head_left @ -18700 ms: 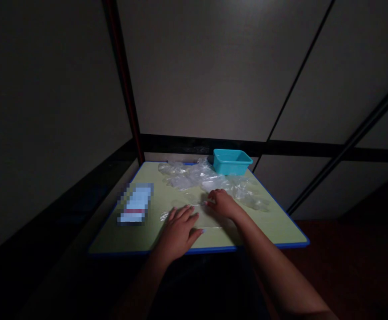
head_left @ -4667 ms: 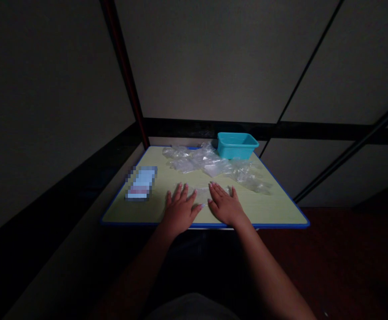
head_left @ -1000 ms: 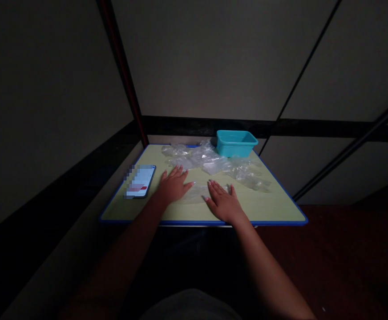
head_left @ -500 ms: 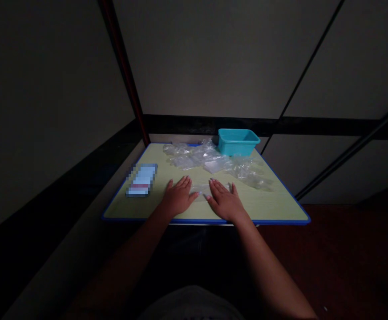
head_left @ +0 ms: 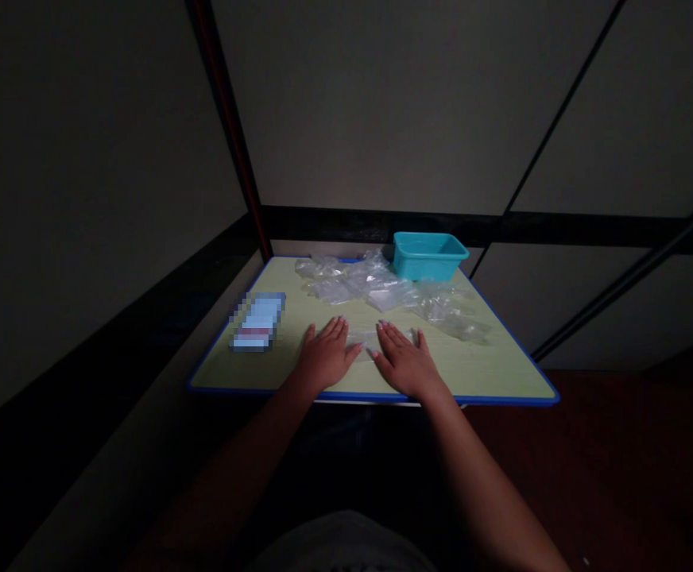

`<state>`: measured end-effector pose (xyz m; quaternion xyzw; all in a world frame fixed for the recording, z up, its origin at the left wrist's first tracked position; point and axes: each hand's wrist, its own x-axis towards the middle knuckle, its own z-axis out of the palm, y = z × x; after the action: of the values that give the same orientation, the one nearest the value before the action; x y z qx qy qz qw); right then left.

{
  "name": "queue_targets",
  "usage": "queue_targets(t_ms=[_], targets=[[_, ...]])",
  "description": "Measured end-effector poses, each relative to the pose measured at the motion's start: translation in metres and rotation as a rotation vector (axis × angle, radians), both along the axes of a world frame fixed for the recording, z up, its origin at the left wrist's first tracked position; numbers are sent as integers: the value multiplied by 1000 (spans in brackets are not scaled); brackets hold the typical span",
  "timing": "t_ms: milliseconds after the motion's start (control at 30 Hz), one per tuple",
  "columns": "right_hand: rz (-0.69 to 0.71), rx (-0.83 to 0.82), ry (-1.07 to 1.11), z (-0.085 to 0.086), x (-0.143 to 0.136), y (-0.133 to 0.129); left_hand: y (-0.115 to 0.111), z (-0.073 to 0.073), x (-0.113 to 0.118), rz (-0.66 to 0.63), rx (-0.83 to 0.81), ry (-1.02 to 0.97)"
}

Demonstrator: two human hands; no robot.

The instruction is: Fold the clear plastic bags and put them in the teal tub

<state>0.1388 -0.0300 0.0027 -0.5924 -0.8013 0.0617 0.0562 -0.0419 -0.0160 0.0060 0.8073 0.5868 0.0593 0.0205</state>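
Observation:
Both hands lie palm down near the front of a small light table (head_left: 501,373) with a blue edge. My left hand (head_left: 327,353) is flat with its fingers forward and its thumb pointing inward. My right hand (head_left: 404,359) lies flat too, its fingers spread a little. Between and under them is a clear plastic piece (head_left: 363,345), flat on the tabletop; its outer parts are hidden by the hands. Beyond the fingertips, several crumpled clear plastic pieces (head_left: 346,282) stretch across the back of the table and down toward the right.
A turquoise basket (head_left: 427,266) stands at the back right corner. At the left edge lies a phone-like object (head_left: 259,322), its surface pixelated. Walls rise behind and to the left of the table; a dark red floor (head_left: 609,445) shows at the right.
The whole view has shifted slightly, with the table and basket a little further right. My left hand's fingers look slightly more spread; both hands remain flat on the plastic.

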Motion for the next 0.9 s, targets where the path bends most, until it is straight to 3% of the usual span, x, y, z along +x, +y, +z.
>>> queue_targets(t_ms=[300,900], targets=[[6,6,1,-2,0,1,-6,-4,-4,51,10,54],[-13,-1,-29,-2,0,1,-9,-5,-34,118,-12,96]])
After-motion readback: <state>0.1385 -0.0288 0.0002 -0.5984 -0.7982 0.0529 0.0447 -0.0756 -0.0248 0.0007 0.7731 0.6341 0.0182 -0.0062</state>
